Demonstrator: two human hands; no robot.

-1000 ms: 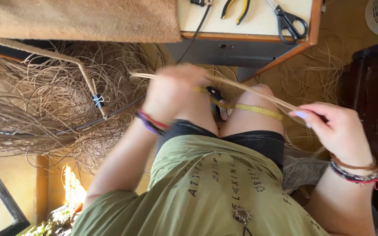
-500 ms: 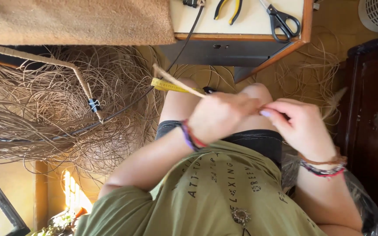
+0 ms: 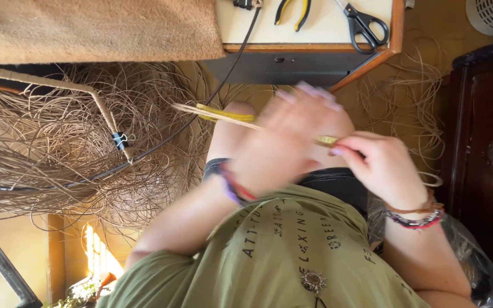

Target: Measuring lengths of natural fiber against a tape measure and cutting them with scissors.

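A: Scanning from the left: a big loose heap of tan fibre strands (image 3: 58,159) on the floor, a pale rod with a black binder clip (image 3: 120,140) on it, a dark cable (image 3: 201,114) running across. No basket or box in view; the strands lie loose, held by nothing.

B: And the thing in hand?

A: A yellow measuring tape (image 3: 223,114) laid along a thin pale strand (image 3: 186,108). Both jut out to the left past the knee, narrow and flat, slightly slanted down toward the right. The tape shows again as a short yellow bit between the two hands.

B: Hands?

A: Left hand (image 3: 292,142) is motion-blurred, over the lap, fingers (image 3: 312,91) spread and pointing up; cannot tell whether it grips the tape. Right hand (image 3: 380,165), just beside it, has fingers pinched narrow on the tape's end. Beaded bracelets on both wrists.

B: Further right?

A: Up top, a pale tabletop (image 3: 326,25) carries yellow-handled pliers (image 3: 292,12) and black scissors (image 3: 366,24), apart from each other. More loose strands on the floor, then a dark wooden cabinet (image 3: 486,142) at the edge.
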